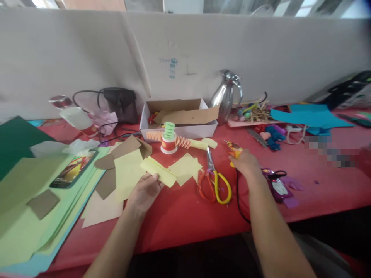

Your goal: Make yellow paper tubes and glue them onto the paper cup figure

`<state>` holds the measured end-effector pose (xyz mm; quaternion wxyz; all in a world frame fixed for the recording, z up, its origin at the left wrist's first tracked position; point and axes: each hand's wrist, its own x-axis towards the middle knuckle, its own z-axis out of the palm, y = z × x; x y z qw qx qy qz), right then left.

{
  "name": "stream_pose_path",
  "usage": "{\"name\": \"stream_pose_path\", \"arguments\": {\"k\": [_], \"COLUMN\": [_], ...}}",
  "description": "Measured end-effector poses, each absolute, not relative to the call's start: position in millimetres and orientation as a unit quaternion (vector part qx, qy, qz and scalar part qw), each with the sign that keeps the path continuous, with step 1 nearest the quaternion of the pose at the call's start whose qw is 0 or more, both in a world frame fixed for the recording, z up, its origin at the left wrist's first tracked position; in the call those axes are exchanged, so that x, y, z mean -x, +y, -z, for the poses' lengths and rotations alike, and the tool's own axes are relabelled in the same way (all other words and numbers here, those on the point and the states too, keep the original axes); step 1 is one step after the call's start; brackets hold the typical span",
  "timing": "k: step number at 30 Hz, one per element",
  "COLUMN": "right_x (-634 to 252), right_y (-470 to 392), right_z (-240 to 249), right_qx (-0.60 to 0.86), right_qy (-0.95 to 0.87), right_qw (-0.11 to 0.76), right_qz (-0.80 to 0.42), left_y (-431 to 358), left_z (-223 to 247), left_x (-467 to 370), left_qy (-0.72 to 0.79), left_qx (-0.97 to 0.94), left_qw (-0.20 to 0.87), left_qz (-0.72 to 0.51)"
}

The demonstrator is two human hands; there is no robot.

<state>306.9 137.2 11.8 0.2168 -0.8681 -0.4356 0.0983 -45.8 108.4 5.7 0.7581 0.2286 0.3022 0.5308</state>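
Note:
My left hand (146, 191) pinches a folded strip of pale yellow paper (160, 172) between thumb and fingers, above the red tabletop. My right hand (246, 164) is closed around an orange and yellow glue gun (234, 148), its nozzle pointing left and a black cord (238, 193) trailing below. Between the hands lies a pair of scissors (216, 177) with one red and one yellow handle, blades slightly apart. Behind the strip stands a paper cup (168, 145) with a green pleated paper spring on top and orange ones at both sides. Cut yellow paper (185, 168) lies in front of it.
A white box (178, 133) with cardboard inside stands behind the cup, beside a metal jug (226, 96). Coloured paper sheets (17, 216) and a phone (74, 170) lie at left. Blue paper (310, 115), craft bits and a purple device (278, 187) are at right.

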Motion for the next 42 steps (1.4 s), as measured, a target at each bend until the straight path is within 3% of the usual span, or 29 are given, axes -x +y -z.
{"name": "stream_pose_path", "arguments": {"k": [5,12,14,16,19,22,42], "right_x": [-312.9,-291.1,-272.4,-251.8,-223.2,-201.2,-174.2], "right_y": [139.3,126.6,109.9,87.4,53.1,30.7,35.6], "right_z": [-1.9,-9.7,-21.6,-35.9,-52.3,-56.3,-50.0], "right_qx": [0.877,0.811,0.743,0.649,0.558,0.529,0.53], "right_qy": [-0.384,-0.383,-0.367,-0.404,-0.484,-0.555,-0.666], "right_qw": [0.267,0.418,0.52,0.565,0.504,0.439,0.387], "right_qz": [-0.109,-0.145,-0.205,-0.311,-0.447,-0.468,-0.354], "left_y": [107.6,106.5,105.8,104.8,103.3,102.8,98.6], "left_z": [-2.4,0.4,1.1,1.0,0.5,1.5,0.5], "left_x": [47.4,49.8,49.7,48.6,46.3,45.4,47.4], "left_qy": [0.277,0.269,0.283,0.298,0.311,0.316,0.316], "left_qx": [-0.245,-0.247,-0.248,-0.248,-0.253,-0.267,-0.304], "left_qw": [0.758,0.763,0.757,0.754,0.75,0.743,0.739], "left_qz": [-0.538,-0.533,-0.534,-0.53,-0.526,-0.526,-0.512]}}
